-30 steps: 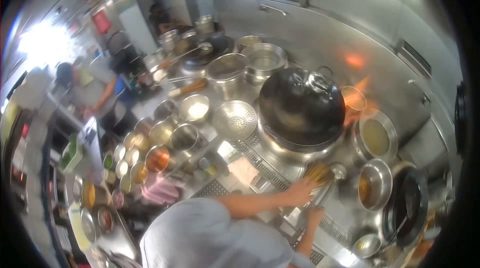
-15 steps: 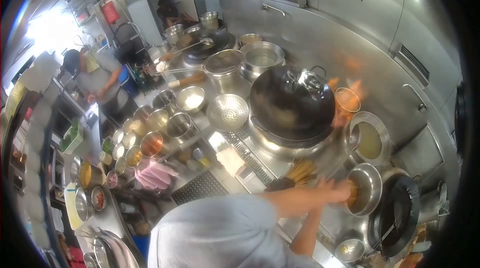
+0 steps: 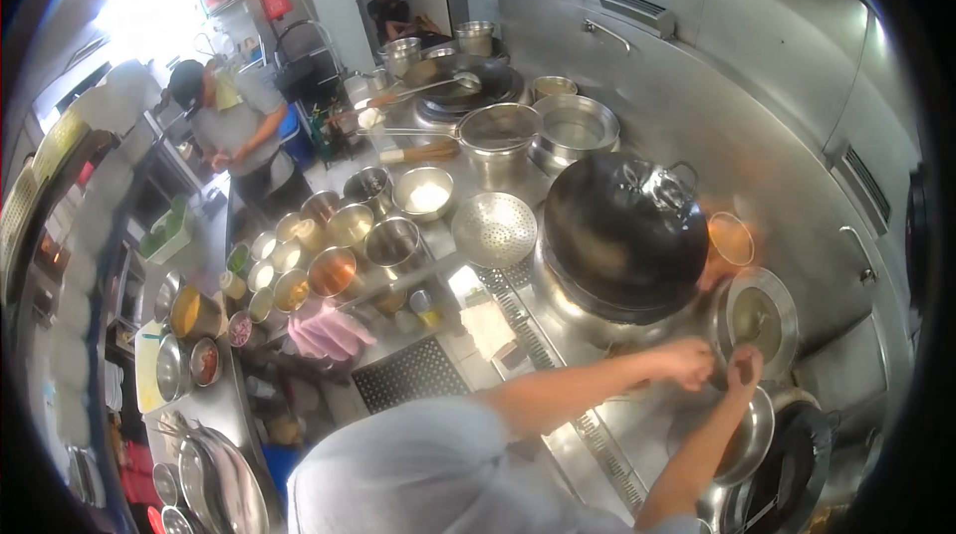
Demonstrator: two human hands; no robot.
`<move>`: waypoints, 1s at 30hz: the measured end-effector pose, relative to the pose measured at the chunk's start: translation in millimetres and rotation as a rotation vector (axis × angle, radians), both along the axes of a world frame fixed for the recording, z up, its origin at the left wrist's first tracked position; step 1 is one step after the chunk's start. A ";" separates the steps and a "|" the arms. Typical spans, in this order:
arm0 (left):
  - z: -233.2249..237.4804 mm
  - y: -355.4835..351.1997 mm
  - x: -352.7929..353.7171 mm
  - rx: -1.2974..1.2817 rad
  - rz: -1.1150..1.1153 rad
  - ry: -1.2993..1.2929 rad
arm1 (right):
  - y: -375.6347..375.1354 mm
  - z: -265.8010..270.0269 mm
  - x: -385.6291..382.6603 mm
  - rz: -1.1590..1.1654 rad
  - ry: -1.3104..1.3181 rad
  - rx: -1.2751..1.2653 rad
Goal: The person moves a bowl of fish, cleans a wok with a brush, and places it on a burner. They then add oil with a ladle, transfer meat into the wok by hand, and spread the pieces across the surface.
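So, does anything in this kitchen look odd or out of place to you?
The orange glow on and around the small pot beside the big wok looks odd, as it might be flame licking up outside the pot. No clear spill or damage stands out.

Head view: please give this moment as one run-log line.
right hand: by rim of pot with liquid, hold unclear | left hand: beside right hand, hold unclear | wok: untouched

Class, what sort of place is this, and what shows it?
Probably a restaurant kitchen: there is a large dark wok, a perforated metal strainer and many metal containers, some apparently holding food.
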State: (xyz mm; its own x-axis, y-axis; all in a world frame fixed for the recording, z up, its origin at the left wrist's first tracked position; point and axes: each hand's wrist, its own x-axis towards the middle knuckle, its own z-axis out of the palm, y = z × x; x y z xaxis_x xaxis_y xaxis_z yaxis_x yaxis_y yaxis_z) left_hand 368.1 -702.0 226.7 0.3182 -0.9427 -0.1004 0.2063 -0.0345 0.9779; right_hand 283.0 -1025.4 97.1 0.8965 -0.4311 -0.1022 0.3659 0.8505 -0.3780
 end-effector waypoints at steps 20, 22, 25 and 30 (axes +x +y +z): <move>-182.3 -111.4 58.9 0.080 -0.281 -1.452 | 212.5 168.3 -152.2 0.051 0.064 0.219; -199.6 -126.3 60.8 0.165 -0.358 -1.430 | 241.3 180.7 -158.7 -0.033 0.181 0.192; -228.1 -139.5 63.2 0.252 -0.358 -1.084 | 267.2 186.1 -164.8 -0.086 0.283 0.133; -289.6 -118.7 53.5 0.115 0.115 0.441 | 268.4 148.2 -158.8 -0.041 0.275 0.243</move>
State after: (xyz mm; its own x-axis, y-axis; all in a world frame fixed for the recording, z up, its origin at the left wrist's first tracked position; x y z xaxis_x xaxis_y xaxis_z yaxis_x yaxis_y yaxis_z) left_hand 421.6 -820.7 -62.9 0.3233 -0.8788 -0.3509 0.6103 -0.0898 0.7871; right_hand 124.2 -756.9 245.3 0.8041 -0.3993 -0.4404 0.3141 0.9144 -0.2556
